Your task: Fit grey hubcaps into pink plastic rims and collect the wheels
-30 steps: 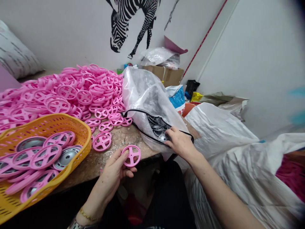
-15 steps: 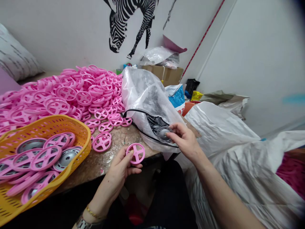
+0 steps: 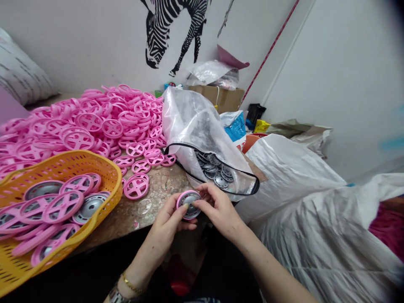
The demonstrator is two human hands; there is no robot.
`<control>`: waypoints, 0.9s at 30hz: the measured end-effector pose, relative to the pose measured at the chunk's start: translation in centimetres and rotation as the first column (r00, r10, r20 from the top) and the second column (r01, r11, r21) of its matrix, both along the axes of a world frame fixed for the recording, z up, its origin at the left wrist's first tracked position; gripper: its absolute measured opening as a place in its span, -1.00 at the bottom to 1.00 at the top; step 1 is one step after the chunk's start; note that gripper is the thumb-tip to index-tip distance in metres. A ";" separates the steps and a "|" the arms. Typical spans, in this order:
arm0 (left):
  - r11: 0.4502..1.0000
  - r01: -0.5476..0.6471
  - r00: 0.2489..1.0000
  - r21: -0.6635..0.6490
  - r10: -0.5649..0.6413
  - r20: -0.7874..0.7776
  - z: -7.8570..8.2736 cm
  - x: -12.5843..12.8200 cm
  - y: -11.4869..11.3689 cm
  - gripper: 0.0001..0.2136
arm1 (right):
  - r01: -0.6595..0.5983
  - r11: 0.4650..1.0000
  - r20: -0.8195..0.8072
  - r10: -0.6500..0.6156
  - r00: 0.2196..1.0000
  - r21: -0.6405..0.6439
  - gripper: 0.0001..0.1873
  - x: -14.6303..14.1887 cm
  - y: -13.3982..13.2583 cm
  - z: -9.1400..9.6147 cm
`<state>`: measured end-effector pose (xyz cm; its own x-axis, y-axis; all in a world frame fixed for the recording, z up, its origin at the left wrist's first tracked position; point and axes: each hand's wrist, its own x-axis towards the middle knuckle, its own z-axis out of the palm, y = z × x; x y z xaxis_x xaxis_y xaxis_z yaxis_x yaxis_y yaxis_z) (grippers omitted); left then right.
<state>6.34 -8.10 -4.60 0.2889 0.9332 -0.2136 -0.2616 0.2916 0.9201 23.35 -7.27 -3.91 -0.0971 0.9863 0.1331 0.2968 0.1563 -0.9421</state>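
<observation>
My left hand (image 3: 167, 223) grips a pink spoked wheel (image 3: 188, 205) at the table's front edge. My right hand (image 3: 217, 210) presses a grey metal disc against that wheel, fingers pinched on it. Both hands meet just below the open mouth of a clear plastic bag (image 3: 202, 134) that holds several grey discs (image 3: 217, 174). A big heap of pink wheels (image 3: 94, 122) covers the table to the left.
An orange basket (image 3: 104, 168) at the left holds several pink wheels fitted with grey discs. White sacks (image 3: 299, 176) lie at the right. A cardboard box (image 3: 221, 99) and bags stand by the wall with the zebra picture.
My right hand took a grey disc out of the bag and brought it left and down onto the pink wheel. My left hand moved the wheel slightly right.
</observation>
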 end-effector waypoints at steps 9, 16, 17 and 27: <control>0.983 0.051 0.979 0.174 -0.015 -0.204 0.8 0.0 -0.8 -0.71 | -0.133 0.985 -0.202 0.109 0.973 -0.112 -0.88 0.0 -0.9 -0.2; 0.904 0.058 0.864 0.425 0.168 -0.475 0.5 0.0 -1.0 -0.80 | -0.023 1.000 -0.126 0.024 0.992 0.013 -0.93 -1.3 -2.1 -0.4; 0.903 0.046 0.863 0.428 0.180 -0.472 0.5 0.0 -1.0 -0.80 | -0.022 1.000 -0.134 0.024 0.991 0.011 -0.93 -1.3 -2.1 -0.5; 0.972 0.167 0.905 0.165 -0.085 -0.416 1.1 -0.8 -0.1 -0.60 | -0.113 0.985 -0.335 0.063 0.940 -0.132 -0.87 -1.1 -0.5 -0.6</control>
